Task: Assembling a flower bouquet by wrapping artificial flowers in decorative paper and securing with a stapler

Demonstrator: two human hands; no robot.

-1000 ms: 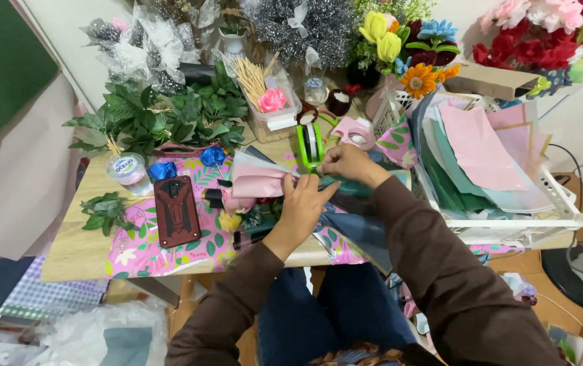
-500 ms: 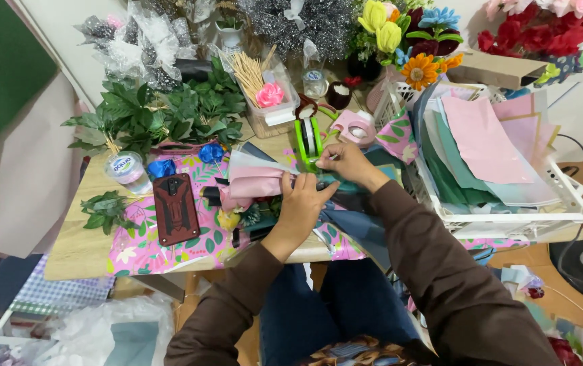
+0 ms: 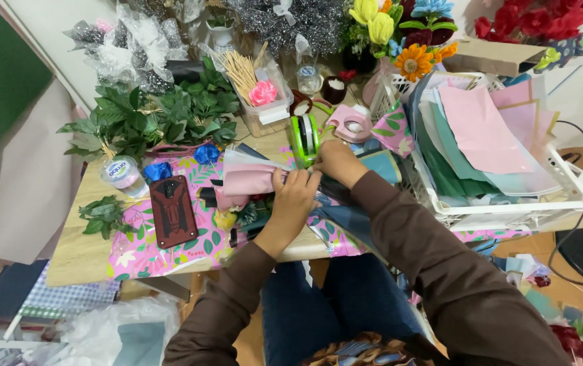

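Head view: pink paper bundle (image 3: pixel 249 179) is pinched closed in the left hand (image 3: pixel 294 195) over the floral-wrapped table (image 3: pixel 135 254). The right hand (image 3: pixel 335 161), brought closer to the left since a second ago, is closed beside the green tape dispenser (image 3: pixel 303 137); its contents cannot be told.

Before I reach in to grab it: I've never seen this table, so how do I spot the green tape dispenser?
Start at the white basket of coloured paper sheets on the table's right side. Just left of it, beside the pink tape dispenser, stands the green tape dispenser, right above the right hand. It alone is bright lime green, with a dark roll inside.
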